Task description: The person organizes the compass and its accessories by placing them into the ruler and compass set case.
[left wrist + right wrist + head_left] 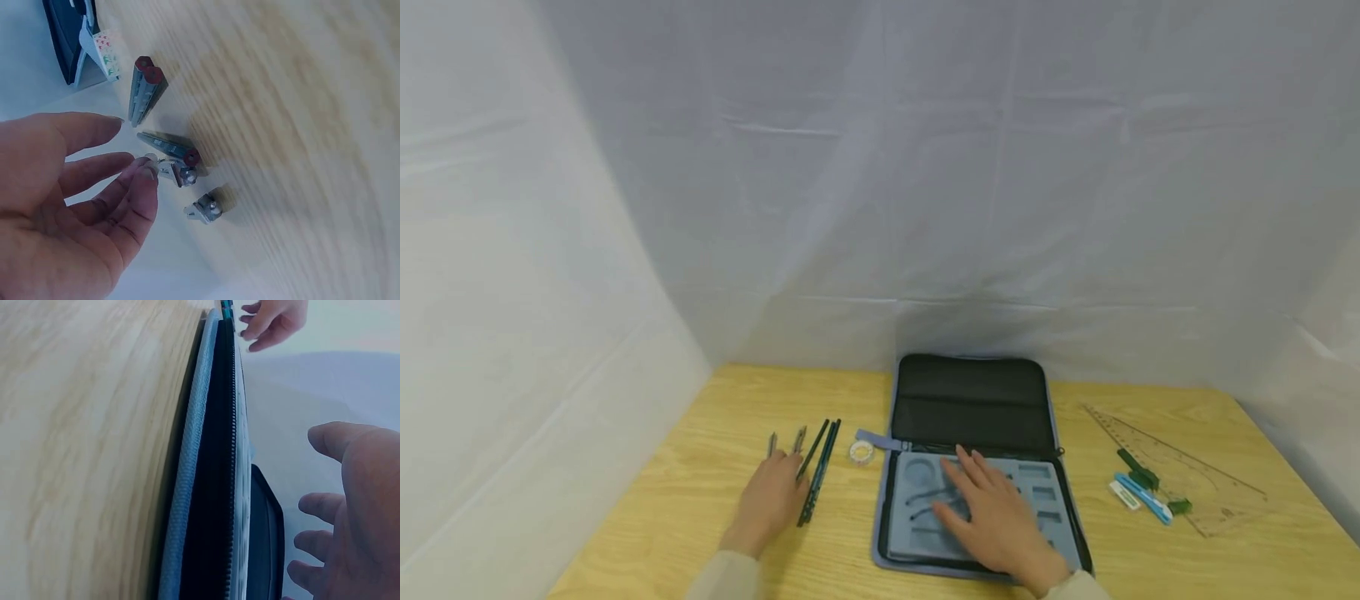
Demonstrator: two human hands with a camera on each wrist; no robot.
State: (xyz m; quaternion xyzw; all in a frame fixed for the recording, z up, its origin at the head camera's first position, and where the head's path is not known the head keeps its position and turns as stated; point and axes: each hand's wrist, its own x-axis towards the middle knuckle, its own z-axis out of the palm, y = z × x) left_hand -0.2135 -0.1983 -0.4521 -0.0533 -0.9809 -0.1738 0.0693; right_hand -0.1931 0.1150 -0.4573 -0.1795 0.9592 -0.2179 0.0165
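My left hand (pixel 767 498) is over the left part of the table, beside two small metal compasses (pixel 205 209) and three dark green pencils (pixel 821 475). In the left wrist view its fingers are loosely bent, and the fingertips come close to one compass; whether they touch it I cannot tell. Spread fingers of my right hand (pixel 996 521) hover over the grey-blue moulded tray (pixel 917 542) of an unzipped case, with no object held. Several shaped recesses show in the tray, part of which the hand covers. Upright behind it stands the black lid (pixel 973 404).
A small patterned roll (pixel 861 452) lies left of the case, near its fabric strap (pixel 880 438). To the right are a clear set square (pixel 1206 479), a blue cutter-like tool (pixel 1144 498), an eraser (pixel 1124 495) and dark green pieces (pixel 1138 469). White sheeting (pixel 880 183) surrounds the table.
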